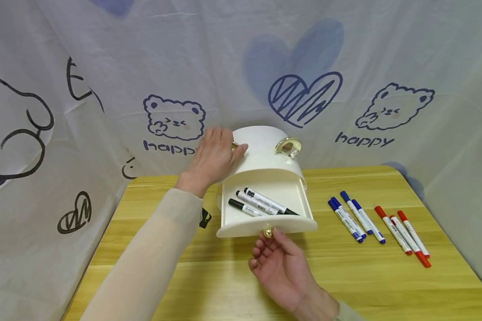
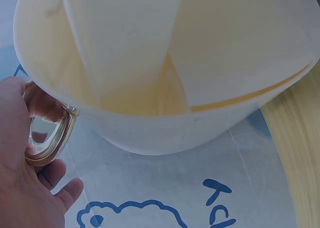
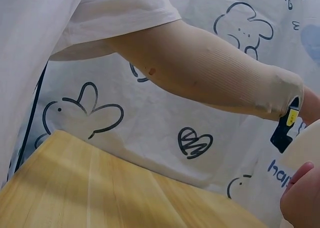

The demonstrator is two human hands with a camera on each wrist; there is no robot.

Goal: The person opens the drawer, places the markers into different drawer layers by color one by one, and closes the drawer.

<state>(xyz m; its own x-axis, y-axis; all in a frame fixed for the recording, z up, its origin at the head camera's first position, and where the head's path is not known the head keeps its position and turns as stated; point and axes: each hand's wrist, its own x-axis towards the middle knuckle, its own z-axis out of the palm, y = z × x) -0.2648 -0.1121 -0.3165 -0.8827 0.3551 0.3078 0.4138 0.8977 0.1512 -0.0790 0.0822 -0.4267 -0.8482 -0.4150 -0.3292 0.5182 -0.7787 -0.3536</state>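
Observation:
A white rounded storage box (image 1: pixel 261 149) with gold ring-shaped ears stands at the table's back, its drawer (image 1: pixel 311 213) pulled out. Inside the drawer lie three black-capped markers (image 1: pixel 261 203). My left hand (image 1: pixel 214 156) grips the box's left gold ear (image 2: pixel 52 153), and its fingers show around the ring in the left wrist view. At the drawer front my right hand (image 1: pixel 283 272), palm turned up, pinches the small gold knob (image 1: pixel 268 232) between thumb and fingers. Only part of that hand shows at the right wrist view's edge, beside the white box (image 3: pixel 305 148).
Several blue-capped markers (image 1: pixel 357 218) lie on the wooden table (image 1: pixel 345 285) right of the box. Farther right are three red-capped markers (image 1: pixel 403 236). A printed white cloth (image 1: pixel 233 58) hangs behind the table and along its sides.

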